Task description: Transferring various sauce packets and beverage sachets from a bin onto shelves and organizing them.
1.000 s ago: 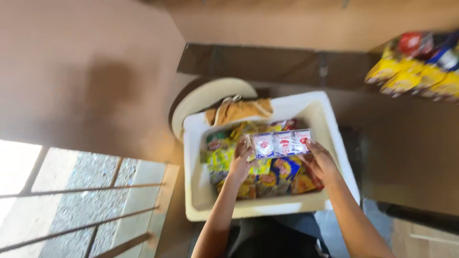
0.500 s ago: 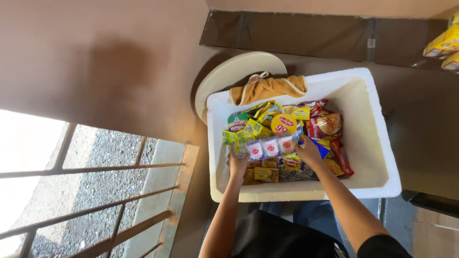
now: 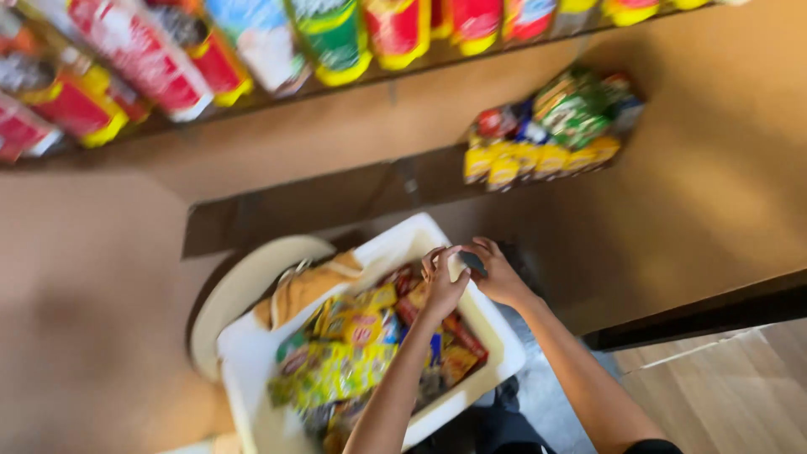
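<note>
Left hand (image 3: 440,286) is hovering over the far right corner of the white foam box (image 3: 252,353), fingers curled loosely, thumb and forefinger bent toward each other. Whether it's pinching anything can't be told (too much blur). Right hand (image 3: 496,273) is sitting just beside it, fingers arched down at the box rim and touching or nearly touching the left fingertips; its grip can't be made out either. Both forearms are coming up from the bottom edge of the view, w/ a dark sleeve showing at the right elbow.

Under and left of the hands, the snack packets (image 3: 353,353) are filling the box: mostly yellow and green, some red and blue ones nearest the hands, all lying jumbled. At the box's far left end a tan cloth bag (image 3: 307,286) is lying against the wall, partly over the packets. Behind that, a round cream lid (image 3: 244,286) is leaning by the box.

Further out, a brown wall is carrying a dark shelf w/ a hanging cluster of small sachets (image 3: 546,134), yellow, green and red, up right of the hands and well apart from them. Along the top edge a row of bigger packs (image 3: 168,50) is hanging, red, yellow and green, blurred.
</note>
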